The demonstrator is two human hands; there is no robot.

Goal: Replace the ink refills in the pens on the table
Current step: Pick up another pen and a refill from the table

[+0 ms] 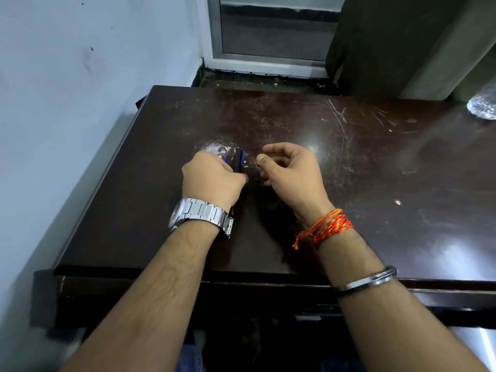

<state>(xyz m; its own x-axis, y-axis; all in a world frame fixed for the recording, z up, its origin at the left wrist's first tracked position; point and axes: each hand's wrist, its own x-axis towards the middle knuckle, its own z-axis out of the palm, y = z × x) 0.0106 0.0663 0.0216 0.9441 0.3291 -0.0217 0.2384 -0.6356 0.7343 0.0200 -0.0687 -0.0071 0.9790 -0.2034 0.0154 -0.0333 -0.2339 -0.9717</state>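
Mid-table, nearer the left edge: left hand (212,181) clenched round a dark pen (239,162), blue-trimmed end poking out. Right hand (290,170) just beside, fingers curled; a thin refill between them cannot be confirmed. Swap seems under way, unfinished; no other pens visible.

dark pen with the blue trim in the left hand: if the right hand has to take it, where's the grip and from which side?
Probably the exposed upper end of the pen, the only part clear of the left hand. It points away from the person, so the right hand would come from its right and pinch across the barrel. The rest is hidden in the left hand.
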